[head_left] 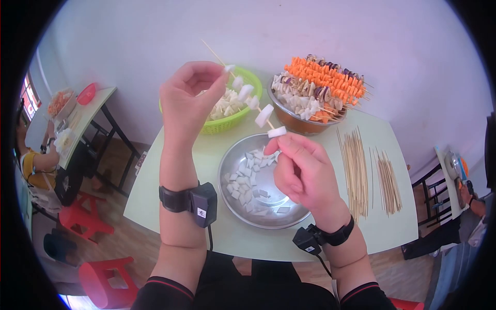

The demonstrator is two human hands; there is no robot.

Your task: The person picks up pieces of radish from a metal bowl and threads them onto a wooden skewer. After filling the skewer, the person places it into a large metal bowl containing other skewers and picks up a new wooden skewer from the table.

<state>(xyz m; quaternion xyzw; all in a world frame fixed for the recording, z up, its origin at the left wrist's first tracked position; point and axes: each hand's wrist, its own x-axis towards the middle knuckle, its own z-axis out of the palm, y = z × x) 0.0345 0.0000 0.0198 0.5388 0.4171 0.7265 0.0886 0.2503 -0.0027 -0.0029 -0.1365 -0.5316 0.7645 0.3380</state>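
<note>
A thin bamboo skewer slants between my hands, threaded with several white vegetable pieces point(245, 93), perhaps radish. My left hand point(191, 98) is closed in a pinch at the topmost white piece, with the bare skewer tip point(211, 51) sticking up past the fingers. At the lower end, my right hand point(305, 168) pinches the skewer beside the lowest white piece point(277, 132). Below them sits a round steel bowl point(223, 194) holding loose flat white pieces point(243, 181). Whether the skewer extends inside my right hand is hidden.
Behind, a green basket point(227, 124) holds white skewers. A metal bowl point(294, 121) is heaped with orange, white and purple-edged skewers point(325, 80). Bare sticks point(354, 175) lie on the right of the table point(320, 237). Red stools point(106, 284) and other people point(44, 165) are farther off.
</note>
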